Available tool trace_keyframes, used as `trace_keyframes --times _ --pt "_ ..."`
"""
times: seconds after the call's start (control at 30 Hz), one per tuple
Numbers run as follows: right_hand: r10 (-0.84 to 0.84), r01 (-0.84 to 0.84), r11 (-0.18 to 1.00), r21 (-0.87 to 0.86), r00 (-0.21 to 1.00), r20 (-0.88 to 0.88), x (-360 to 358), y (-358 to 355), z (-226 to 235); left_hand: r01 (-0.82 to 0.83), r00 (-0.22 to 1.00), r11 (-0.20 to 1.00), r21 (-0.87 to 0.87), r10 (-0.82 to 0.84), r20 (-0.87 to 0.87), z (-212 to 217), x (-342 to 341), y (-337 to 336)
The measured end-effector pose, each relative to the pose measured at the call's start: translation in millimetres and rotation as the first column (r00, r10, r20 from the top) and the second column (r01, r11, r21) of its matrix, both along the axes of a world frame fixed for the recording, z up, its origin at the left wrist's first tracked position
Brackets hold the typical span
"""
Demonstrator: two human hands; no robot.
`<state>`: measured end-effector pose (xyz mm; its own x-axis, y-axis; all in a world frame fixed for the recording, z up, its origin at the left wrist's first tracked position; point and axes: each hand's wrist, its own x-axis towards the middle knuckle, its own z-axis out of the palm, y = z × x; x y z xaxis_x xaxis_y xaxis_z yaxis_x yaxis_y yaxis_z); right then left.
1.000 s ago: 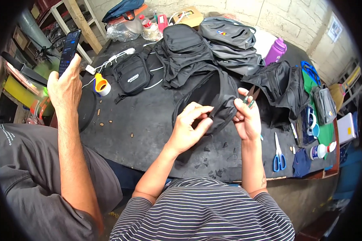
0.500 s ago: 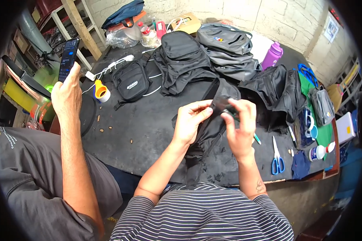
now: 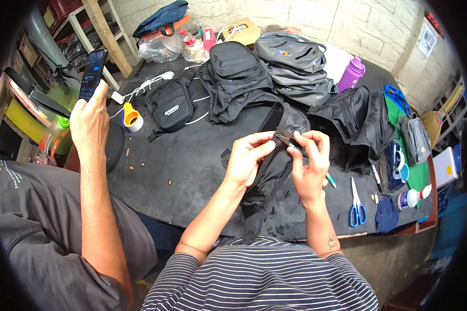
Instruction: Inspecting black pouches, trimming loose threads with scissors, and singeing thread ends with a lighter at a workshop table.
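Observation:
Between my hands a black fabric bag piece [image 3: 267, 181] with straps hangs over the table's front edge toward me. My left hand [image 3: 246, 159] pinches the edge of the black fabric between thumb and fingertips. My right hand [image 3: 311, 165] is closed around small thread snips [image 3: 284, 139], their blades pointing left at the fabric beside my left fingertips. Most of the snips' handle is hidden by my right fingers.
On the dark table [image 3: 192, 171] stand a black backpack [image 3: 238, 78], grey backpacks [image 3: 290, 57], a black pouch [image 3: 170, 109] and a purple bottle [image 3: 352, 74]. Blue-handled scissors [image 3: 356, 207] lie at right. At left, a co-worker's hand [image 3: 90, 122] holds a phone [image 3: 92, 75].
My right hand, blurred before, has steadied and come slightly lower; the snips' blades now show clearly at the fabric. My left hand keeps its pinch.

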<state>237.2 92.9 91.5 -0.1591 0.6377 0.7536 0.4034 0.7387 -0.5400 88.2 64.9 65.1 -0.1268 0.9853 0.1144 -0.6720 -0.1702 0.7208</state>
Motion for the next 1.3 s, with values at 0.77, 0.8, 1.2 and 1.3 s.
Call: trace_keyframes --times 0.77,0.8,1.2,1.3 --pt "-0.059 -0.424 0.693 -0.583 0.773 -0.631 2 18 -110 -0.194 0.041 0.81 0.554 0.57 -0.82 -20 12 -11" --pt "-0.11 -0.363 0.674 -0.643 0.812 -0.573 8 22 -109 -0.179 0.078 0.828 0.532 0.551 -0.831 -31 13 -8" --pt "-0.191 -0.169 0.588 -0.791 0.921 -0.339 43 43 -138 -0.082 -0.1 0.863 0.499 0.491 -0.865 -108 49 -1" --pt "-0.089 -0.092 0.763 -0.64 0.965 -0.245 45 57 -167 -0.036 -0.118 0.845 0.533 0.527 -0.842 -111 55 3"
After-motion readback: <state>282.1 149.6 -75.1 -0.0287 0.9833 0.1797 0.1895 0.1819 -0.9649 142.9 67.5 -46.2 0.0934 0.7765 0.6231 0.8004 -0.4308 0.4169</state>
